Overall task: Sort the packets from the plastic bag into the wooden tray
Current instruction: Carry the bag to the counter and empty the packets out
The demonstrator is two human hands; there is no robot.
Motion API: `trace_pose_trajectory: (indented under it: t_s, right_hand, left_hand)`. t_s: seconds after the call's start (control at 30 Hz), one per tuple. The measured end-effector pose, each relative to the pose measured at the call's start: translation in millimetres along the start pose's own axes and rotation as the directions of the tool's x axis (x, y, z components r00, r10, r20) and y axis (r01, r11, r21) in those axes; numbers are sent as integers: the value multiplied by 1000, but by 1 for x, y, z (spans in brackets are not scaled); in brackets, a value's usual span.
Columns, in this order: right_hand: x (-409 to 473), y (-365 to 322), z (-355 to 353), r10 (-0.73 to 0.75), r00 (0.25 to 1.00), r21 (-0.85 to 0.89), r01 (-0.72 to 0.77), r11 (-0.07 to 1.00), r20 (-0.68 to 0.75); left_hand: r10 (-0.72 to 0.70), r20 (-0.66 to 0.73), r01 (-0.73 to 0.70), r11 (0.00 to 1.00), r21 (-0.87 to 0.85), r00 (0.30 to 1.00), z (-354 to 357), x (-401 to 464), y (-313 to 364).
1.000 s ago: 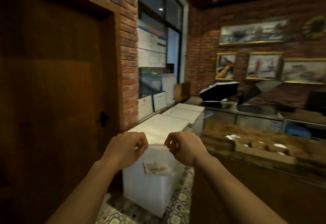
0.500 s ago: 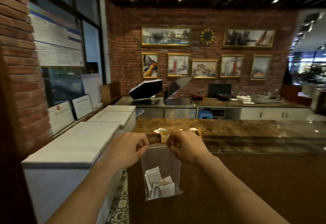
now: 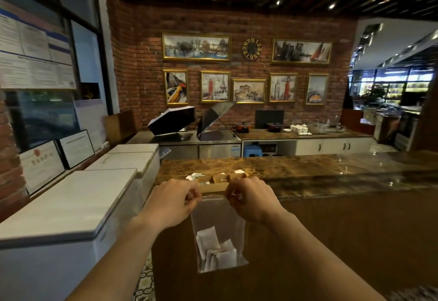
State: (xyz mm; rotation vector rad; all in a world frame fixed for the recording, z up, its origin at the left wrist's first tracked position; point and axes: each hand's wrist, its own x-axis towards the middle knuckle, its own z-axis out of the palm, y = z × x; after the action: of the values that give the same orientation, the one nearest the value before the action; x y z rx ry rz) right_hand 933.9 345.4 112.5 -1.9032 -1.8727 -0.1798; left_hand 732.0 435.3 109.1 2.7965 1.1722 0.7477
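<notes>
I am pinching the top edge of the bag with both grips, left hand and right hand each clamped on a corner. It is hanging in front of the tabletop, packets gathering at its bottom. The tray is sitting at the tabletop's near edge, just behind my hands.

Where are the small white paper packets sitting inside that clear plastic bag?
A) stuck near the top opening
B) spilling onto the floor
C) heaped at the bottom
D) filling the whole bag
C: the small white paper packets lie bunched at the bottom of the clear plastic bag, which hangs from the left hand and right hand pinching its top edge.
</notes>
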Motion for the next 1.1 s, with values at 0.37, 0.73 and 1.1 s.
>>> trace_pose_trajectory:
  t_s: [0.37,0.73,1.1]
  right_hand:
    - [5,45,6,1,1000,24,-1,1000,-1]
    - [41,113,15,16,1000,46,-15,999,-12]
    - [124,159,53,42,998,50,-45,998,53]
  left_hand:
    - [11,34,-10,1000,-25,999,34,32,12]
    - [17,31,-16,999,-40,999,68,89,35]
    - [-12,44,15,996,-88,999,122,175,-13]
